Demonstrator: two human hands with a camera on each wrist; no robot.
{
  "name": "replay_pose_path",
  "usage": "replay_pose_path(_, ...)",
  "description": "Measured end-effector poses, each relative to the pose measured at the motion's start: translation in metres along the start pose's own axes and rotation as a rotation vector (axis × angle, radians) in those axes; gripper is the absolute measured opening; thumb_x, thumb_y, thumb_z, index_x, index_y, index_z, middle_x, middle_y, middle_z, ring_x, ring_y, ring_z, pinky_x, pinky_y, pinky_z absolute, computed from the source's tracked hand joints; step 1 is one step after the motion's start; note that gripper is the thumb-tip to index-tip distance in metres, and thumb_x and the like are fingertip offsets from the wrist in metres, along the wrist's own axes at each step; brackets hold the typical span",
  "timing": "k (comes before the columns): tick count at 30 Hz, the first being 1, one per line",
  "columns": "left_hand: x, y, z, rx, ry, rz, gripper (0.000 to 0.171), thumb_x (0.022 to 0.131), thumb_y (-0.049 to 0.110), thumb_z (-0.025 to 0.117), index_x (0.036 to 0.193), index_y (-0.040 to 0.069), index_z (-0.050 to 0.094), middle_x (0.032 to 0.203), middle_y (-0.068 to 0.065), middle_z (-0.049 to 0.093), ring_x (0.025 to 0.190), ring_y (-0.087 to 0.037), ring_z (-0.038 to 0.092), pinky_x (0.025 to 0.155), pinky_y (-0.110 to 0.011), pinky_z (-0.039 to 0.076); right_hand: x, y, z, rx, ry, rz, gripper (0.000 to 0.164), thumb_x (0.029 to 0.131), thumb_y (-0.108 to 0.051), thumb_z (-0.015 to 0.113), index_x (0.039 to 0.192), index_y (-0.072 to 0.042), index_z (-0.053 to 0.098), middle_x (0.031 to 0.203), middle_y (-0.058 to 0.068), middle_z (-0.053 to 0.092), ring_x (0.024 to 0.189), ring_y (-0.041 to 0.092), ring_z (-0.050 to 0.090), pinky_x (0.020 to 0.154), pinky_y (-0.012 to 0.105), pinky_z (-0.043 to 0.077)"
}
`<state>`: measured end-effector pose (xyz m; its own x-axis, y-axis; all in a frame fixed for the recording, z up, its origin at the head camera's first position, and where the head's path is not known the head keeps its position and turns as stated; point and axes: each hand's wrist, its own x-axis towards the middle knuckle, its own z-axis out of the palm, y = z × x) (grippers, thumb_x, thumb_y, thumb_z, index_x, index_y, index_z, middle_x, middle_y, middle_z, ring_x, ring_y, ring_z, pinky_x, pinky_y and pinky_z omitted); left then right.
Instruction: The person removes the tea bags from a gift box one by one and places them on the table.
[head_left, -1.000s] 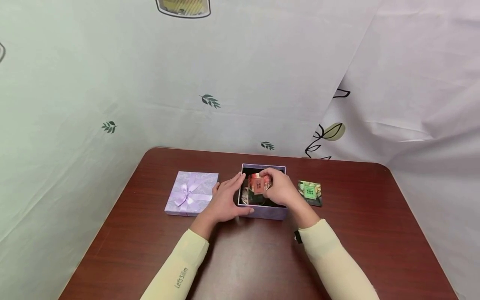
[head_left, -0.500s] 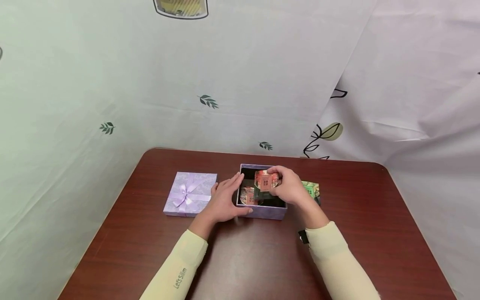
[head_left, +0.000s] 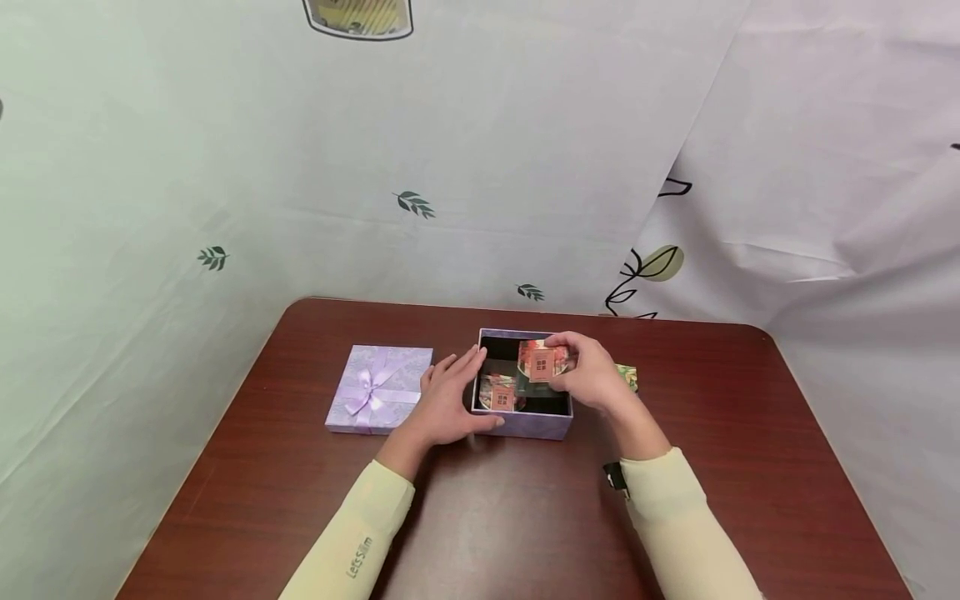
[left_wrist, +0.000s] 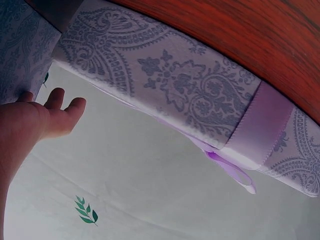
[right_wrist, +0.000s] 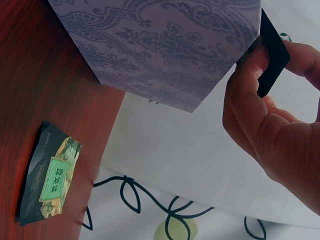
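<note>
My right hand point(head_left: 596, 379) pinches a dark sachet with a red label point(head_left: 536, 358) by its right side, over the purple patterned box point(head_left: 534, 426). In the right wrist view, the sachet's dark back point(right_wrist: 274, 55) shows between thumb and fingers, at the box's upper rim. Another red-labelled sachet point(head_left: 497, 394) lies inside the box at the front left. My left hand point(head_left: 447, 402) rests against the box's left side, thumb by the front corner; its fingers point(left_wrist: 54, 98) look fairly straight in the left wrist view.
The purple lid point(head_left: 405, 375) with a ribbon bow lies left of the box on the brown table point(head_left: 480, 517). A green-labelled sachet point(right_wrist: 50, 175) lies on the table to the right, mostly behind my right hand in the head view. A white printed cloth point(head_left: 480, 167) hangs behind.
My right hand has moved right with the red-labelled sachet, uncovering more of the other sachet in the box. It now hides most of the green-labelled sachet. My left hand stays at the box.
</note>
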<state>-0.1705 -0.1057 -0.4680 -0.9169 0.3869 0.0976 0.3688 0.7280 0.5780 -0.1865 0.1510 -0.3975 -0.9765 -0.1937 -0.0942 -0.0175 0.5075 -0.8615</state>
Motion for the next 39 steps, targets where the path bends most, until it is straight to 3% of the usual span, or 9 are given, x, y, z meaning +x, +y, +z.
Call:
replay_pose_path(13,-0.001,-0.002,0.003,-0.013,0.008,0.003,0.109,0.074,0.057,0.082,0.16,0.02,0.027,0.163,-0.003,0.024,0.145,-0.043,0.017,0.108,-0.064,0.008,-0.003,0.011,-0.01,0.096,-0.005,0.03,0.056,0.074,0.019,0.071,0.126,0.002,0.059,0.098,0.017,0.062,0.08,0.026,0.056,0.065,0.033,0.05)
replay_pose_path(25,-0.001,-0.002,0.003,-0.018,0.032,0.02,0.109,0.073,0.055,0.084,0.159,0.018,0.029,0.162,-0.007,0.028,0.144,-0.044,0.019,0.107,-0.064,0.01,-0.005,0.022,-0.02,0.09,0.007,0.027,0.057,0.073,0.018,0.07,0.126,0.002,0.059,0.093,0.017,0.061,0.078,0.028,0.053,0.058,0.033,0.048)
replay_pose_path(32,0.0,-0.001,0.003,-0.008,0.033,0.029,0.108,0.073,0.055,0.083,0.159,0.016,0.03,0.162,-0.008,0.028,0.143,-0.045,0.021,0.107,-0.064,0.01,-0.007,0.029,-0.024,0.12,0.011,0.037,0.057,0.074,0.018,0.069,0.128,0.002,0.059,0.102,0.018,0.062,0.082,0.026,0.058,0.062,0.032,0.05)
replay_pose_path(39,0.001,-0.001,0.003,-0.005,0.029,0.023,0.109,0.073,0.055,0.083,0.159,0.016,0.03,0.162,-0.006,0.027,0.143,-0.045,0.021,0.107,-0.064,0.01,-0.009,0.034,-0.03,0.219,-0.01,0.06,0.06,0.076,0.021,0.065,0.132,0.004,0.055,0.114,0.023,0.058,0.086,0.028,0.062,0.066,0.034,0.053)
